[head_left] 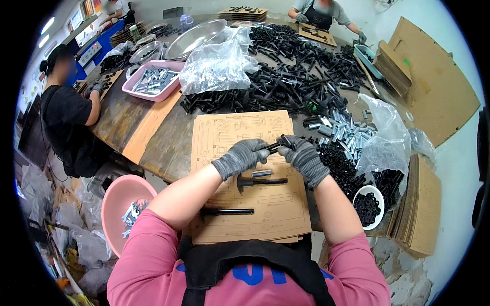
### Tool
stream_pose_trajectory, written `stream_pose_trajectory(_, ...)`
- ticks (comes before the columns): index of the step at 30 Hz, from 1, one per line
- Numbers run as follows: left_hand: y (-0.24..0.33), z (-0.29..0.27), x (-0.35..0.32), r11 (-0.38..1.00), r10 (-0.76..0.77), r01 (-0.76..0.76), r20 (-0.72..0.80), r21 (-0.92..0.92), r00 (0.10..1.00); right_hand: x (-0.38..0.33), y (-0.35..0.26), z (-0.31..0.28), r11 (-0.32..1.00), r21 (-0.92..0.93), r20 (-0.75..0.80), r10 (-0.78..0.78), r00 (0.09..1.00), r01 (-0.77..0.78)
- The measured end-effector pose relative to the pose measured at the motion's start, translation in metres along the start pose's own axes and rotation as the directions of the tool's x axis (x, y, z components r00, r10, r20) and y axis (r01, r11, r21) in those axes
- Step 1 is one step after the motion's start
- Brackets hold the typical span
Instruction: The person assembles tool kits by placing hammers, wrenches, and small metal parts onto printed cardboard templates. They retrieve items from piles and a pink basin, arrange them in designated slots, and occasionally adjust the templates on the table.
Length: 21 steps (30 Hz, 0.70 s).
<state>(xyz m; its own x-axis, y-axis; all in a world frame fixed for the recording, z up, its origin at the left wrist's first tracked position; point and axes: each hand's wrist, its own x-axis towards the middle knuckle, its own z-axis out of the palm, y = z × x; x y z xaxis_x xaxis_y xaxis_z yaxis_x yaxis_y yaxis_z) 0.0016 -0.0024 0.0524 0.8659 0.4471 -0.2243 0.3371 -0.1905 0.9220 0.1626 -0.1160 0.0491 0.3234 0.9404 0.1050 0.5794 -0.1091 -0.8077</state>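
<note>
The left hand (244, 157), in a grey knit glove, and the right hand (305, 159), gloved alike, curl their fingers tightly onto one glossy, dark, rod-like part (275, 147) above the far half of a brown rectangular cardboard sheet (288, 224). Small lettering and outline drawings cover the sheet. One silver cylindrical tube (262, 173) and two long black rods (265, 181) lie there, the farther with a crosswise head.

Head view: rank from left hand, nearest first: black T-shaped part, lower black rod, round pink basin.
1. Black T-shaped part: on cardboard, just below left hand.
2. Lower black rod: same cardboard, nearer its bottom edge.
3. Round pink basin: at left, past the left forearm.
</note>
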Motion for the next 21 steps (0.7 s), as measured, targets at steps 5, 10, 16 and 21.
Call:
stream_pose_trajectory(5,0.002,-0.023,0.022,0.907,0.225,-0.102,-0.266,0.409,0.937,0.017,0.024,-0.011,0.983,-0.131,-0.027,0.130,0.991,-0.132)
stream_pose_trajectory(10,0.015,-0.031,0.043,0.715,0.133,0.004,-0.141,0.699,0.981,0.021,0.042,0.005,0.886,-0.457,0.007,0.098,0.995,-0.085)
stream_pose_trajectory(16,-0.016,-0.013,0.054,0.619,0.057,0.047,-0.104,0.784,0.993,0.008,0.045,0.004,0.856,-0.517,-0.165,-0.120,0.979,0.018)
stream_pose_trajectory(21,-0.022,0.000,0.062,0.691,0.121,-0.050,-0.047,0.721,0.992,-0.008,0.031,0.012,0.627,-0.746,0.183,-0.132,0.974,0.225)
